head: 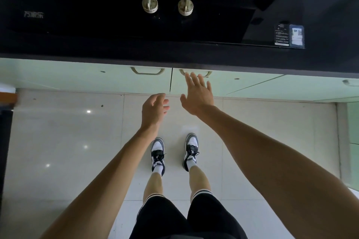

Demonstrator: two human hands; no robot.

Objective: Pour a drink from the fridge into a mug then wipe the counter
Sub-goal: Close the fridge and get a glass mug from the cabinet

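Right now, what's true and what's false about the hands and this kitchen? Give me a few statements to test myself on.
1. The left hand and the right hand both hold nothing. True.
2. The right hand's fingers are spread, close to a cabinet handle. True.
3. A mug stands on the hob. False: no mug is in view; two knobs show there.
4. The cabinet doors hang open. False: both are shut.
5. The person is barefoot. False: they wear black and white sneakers.
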